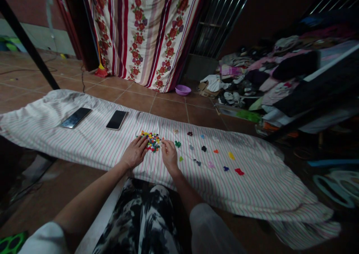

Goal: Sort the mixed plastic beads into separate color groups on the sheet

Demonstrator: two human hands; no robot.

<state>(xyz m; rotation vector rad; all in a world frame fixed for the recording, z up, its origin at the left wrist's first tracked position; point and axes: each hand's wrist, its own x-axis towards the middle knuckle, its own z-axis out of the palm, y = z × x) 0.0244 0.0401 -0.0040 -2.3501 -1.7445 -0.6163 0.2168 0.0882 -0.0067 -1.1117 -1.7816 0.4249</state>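
Just right of the curled bare right hand (169, 155), a small cluster of dark green pieces (177, 144) and a lime green one (181, 159) sit exposed; a sideways swing of the knuckles could scatter or mix them. A tug on the white cloth with thin pink and green stripes (260, 183) could shift everything. The loose heap of tiny multicoloured pieces (154, 143) lies between the hands, its left edge under the fingertips of the flat left hand (135, 153), its right edge beside the right fingertips. The left fingers stretch out, grasping nothing visible; the right ones bunch close, but whether they pinch a piece I cannot tell.
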